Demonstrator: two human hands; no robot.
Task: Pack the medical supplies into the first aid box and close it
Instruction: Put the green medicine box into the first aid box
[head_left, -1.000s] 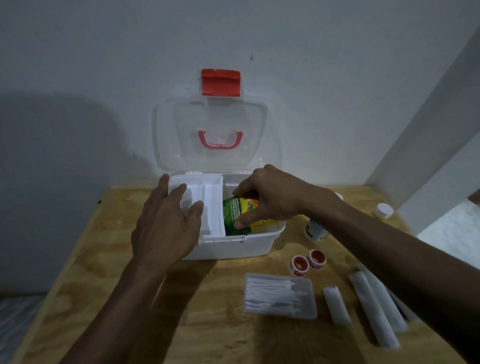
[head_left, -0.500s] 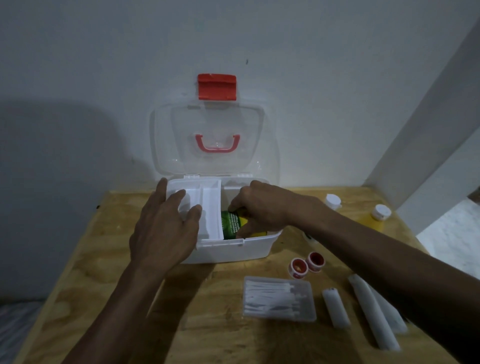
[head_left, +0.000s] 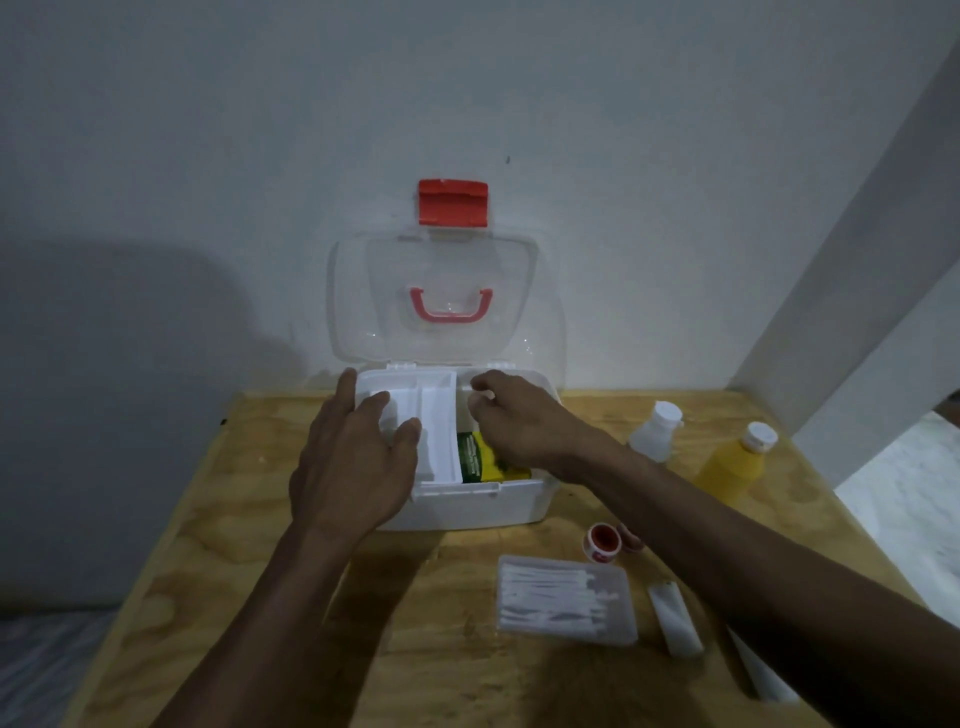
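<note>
A: Where is the first aid box (head_left: 467, 506)?

B: It sits at the back of the tabletop (head_left: 218, 545), by the wall. Its clear lid (head_left: 447, 270) stands up, open, with a red latch (head_left: 453, 202) on top.

A: What are the hands doing?

B: The left hand (head_left: 353, 462) lies spread flat on the white tray (head_left: 431, 421), which fills the left half of the box. It looks like it is holding the tray in place. The right hand (head_left: 519, 415) is over the right half, with its fingers curled in. I cannot tell if it holds anything.

A: Is something in the box?

B: Yes. A green and yellow packet (head_left: 485, 460) lies down in the right half, just under the right hand.

A: What is still out?

B: All of it lies to the right of the box. 2 bottles, a white bottle (head_left: 655, 434) and a yellow bottle (head_left: 735, 465), stand past the right arm. 2 small red jars (head_left: 604, 542) sit near the front corner of the box. A clear case of cotton swabs (head_left: 563, 600) lies flat in front. Next to it is a small white roll (head_left: 675, 621), with its long side pointing away from the person.

A: Which hand should grab next?

B: I think the right hand. It is on the same side as everything. It would have to pull back toward the person and to the right. The red jars are closest.

A: Anything in the way?

B: The front wall of the box, so the hand must lift first. The right arm also crosses over the things farthest right.
</note>
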